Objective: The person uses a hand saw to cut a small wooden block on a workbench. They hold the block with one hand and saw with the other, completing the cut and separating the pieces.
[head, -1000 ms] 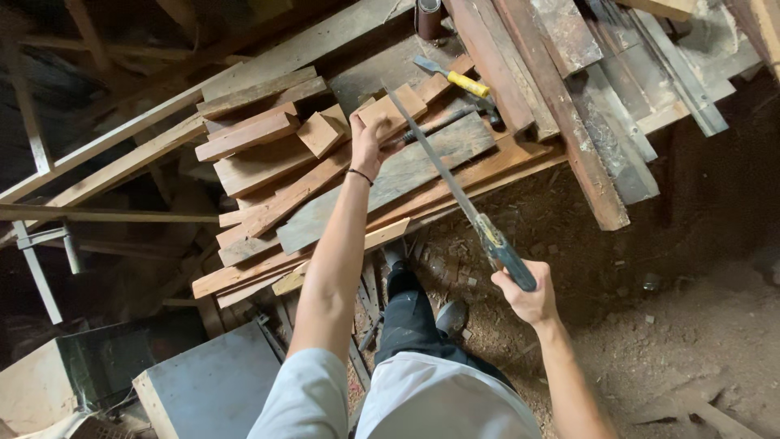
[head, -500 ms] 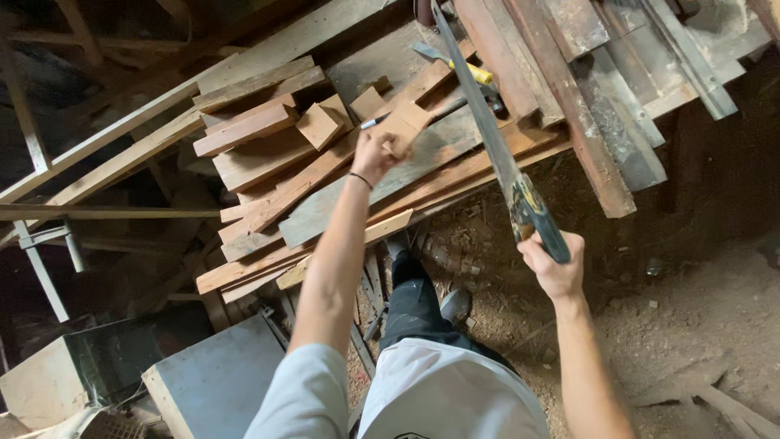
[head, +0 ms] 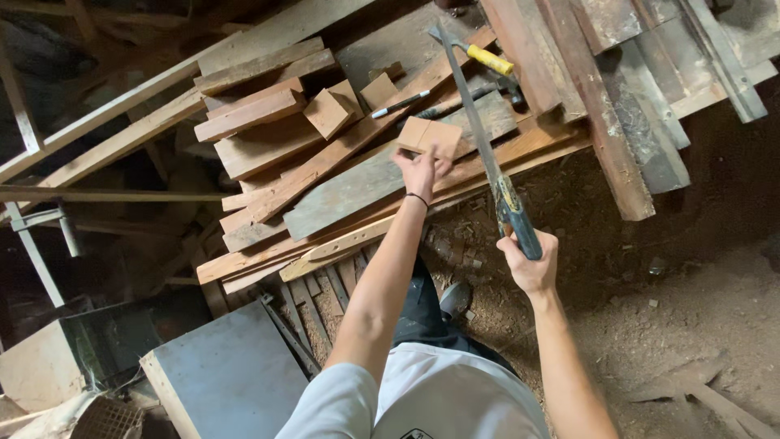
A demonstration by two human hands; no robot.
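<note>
A person stands over a heap of scrap timber on a dirt floor strewn with sawdust, seen from a head-worn camera. The left hand point(head: 422, 167) reaches forward and grasps a small square wooden block point(head: 429, 135), fingers closed on its near edge; the block sits on top of the stacked planks point(head: 325, 191), near the middle of the pile. The right hand point(head: 530, 264) is clenched around the dark handle of a handsaw point(head: 487, 154), whose long narrow blade runs up and away across the planks, just right of the block and close to it; whether blade and block touch cannot be told.

Beyond the block, a black pen point(head: 400, 104) lies on a reddish board, and a hammer with a yellow handle point(head: 490, 58) rests near the saw's far tip. 2 smaller wood offcuts point(head: 333, 110) sit left of the pen. A flat grey panel point(head: 231, 378) leans at lower left, beside the person's dark trousers and shoe point(head: 455, 299). A thin dark band circles the left wrist.
</note>
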